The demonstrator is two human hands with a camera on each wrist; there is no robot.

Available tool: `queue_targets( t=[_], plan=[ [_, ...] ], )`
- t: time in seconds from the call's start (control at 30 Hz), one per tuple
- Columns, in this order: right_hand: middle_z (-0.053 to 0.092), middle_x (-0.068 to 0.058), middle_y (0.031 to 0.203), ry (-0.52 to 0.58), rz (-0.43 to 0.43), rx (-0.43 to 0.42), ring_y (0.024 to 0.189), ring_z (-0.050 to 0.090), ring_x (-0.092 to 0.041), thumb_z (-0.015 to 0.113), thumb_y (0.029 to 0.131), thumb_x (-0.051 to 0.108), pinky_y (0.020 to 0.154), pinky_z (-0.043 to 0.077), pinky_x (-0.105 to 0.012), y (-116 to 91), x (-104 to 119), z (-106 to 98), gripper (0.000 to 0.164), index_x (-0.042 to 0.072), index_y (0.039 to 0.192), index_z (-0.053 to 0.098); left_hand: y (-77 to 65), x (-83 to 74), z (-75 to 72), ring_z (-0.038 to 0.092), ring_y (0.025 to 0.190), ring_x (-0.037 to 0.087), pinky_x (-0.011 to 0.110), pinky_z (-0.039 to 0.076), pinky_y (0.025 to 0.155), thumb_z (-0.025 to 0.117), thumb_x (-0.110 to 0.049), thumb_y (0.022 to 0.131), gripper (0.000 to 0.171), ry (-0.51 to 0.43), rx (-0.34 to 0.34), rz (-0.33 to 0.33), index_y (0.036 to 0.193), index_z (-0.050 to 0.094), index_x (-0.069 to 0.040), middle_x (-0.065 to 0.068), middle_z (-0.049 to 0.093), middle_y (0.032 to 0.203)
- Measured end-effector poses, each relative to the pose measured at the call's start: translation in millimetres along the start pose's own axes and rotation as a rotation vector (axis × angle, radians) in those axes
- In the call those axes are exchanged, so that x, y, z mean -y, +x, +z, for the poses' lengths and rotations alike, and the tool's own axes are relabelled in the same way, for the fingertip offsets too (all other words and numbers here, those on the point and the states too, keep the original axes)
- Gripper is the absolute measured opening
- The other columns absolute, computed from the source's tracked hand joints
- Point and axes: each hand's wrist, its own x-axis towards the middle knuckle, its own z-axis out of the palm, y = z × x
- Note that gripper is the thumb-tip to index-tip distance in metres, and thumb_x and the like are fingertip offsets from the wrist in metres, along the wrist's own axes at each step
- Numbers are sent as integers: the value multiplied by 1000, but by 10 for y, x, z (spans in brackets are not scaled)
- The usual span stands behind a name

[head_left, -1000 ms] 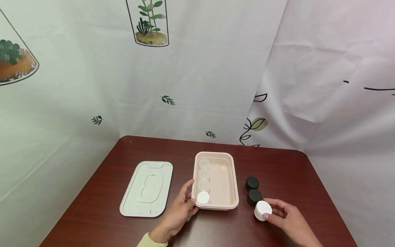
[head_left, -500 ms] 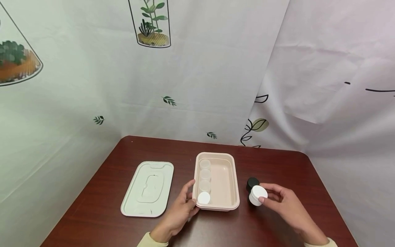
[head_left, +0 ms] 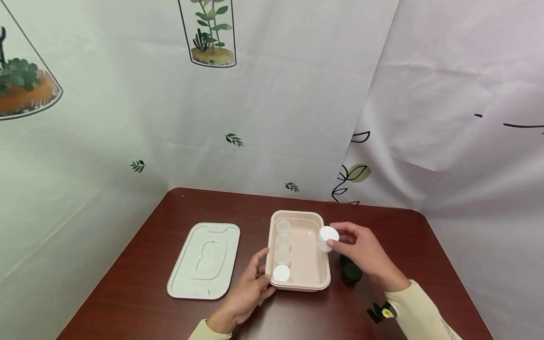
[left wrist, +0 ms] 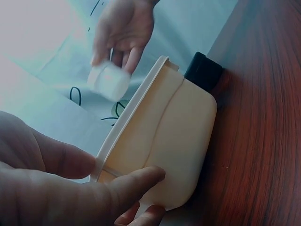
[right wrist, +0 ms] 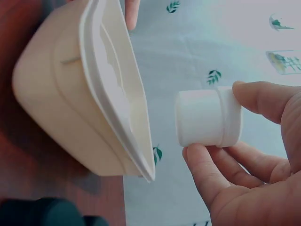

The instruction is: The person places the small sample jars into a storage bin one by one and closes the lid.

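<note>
My right hand (head_left: 361,248) pinches a small white screw-lid jar (head_left: 328,235) between thumb and fingers. It is held above the right rim of a beige plastic container (head_left: 303,250). In the right wrist view the jar (right wrist: 207,117) appears apart from the container wall (right wrist: 47,89). At the container's near left corner, my left hand (head_left: 246,297) grips the rim and outer wall; the left wrist view shows its fingers (left wrist: 136,183) against the wall. Along the container's left side stand three translucent-topped jars (head_left: 284,242) in a row, with a white-lidded jar (head_left: 281,273) nearest me.
Two black jars (head_left: 352,274) stand right of the container, one partly hidden by my right hand. A pale flat lid (head_left: 204,259) lies to the left on the dark red-brown table (head_left: 144,307). A patterned white cloth (head_left: 276,118) hangs behind.
My right hand has lifted the white jar from beside the black jars and carried it left and away from me, over the container's right rim. The left hand stays on the container.
</note>
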Motion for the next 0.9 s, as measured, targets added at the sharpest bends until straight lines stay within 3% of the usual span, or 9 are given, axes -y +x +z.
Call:
queue_targets(
  t=[0.47, 0.7, 0.9],
  plan=[
    [73, -16, 123, -134, 4, -33, 106, 71, -26, 84, 90, 16, 83, 60, -34, 717, -64, 455, 47, 3, 133, 69, -23, -11, -14, 59, 122, 28, 42, 56, 99, 44, 3, 103, 72, -40, 16, -2, 168, 15, -12, 30, 42, 147],
    [74, -14, 121, -268, 8, -41, 106, 70, -26, 83, 91, 17, 83, 61, -38, 854, -101, 641, 47, 4, 133, 68, -13, -5, -15, 58, 121, 28, 40, 56, 97, 44, 3, 103, 72, -43, 8, -3, 168, 16, -12, 29, 43, 146],
    [74, -14, 118, -460, -80, -51, 102, 68, -25, 83, 89, 16, 88, 58, -43, 905, -135, 778, 44, 1, 128, 69, -14, 2, -35, 56, 123, 29, 40, 56, 98, 43, 3, 103, 72, -43, 7, -2, 168, 15, -12, 29, 42, 145]
  ],
)
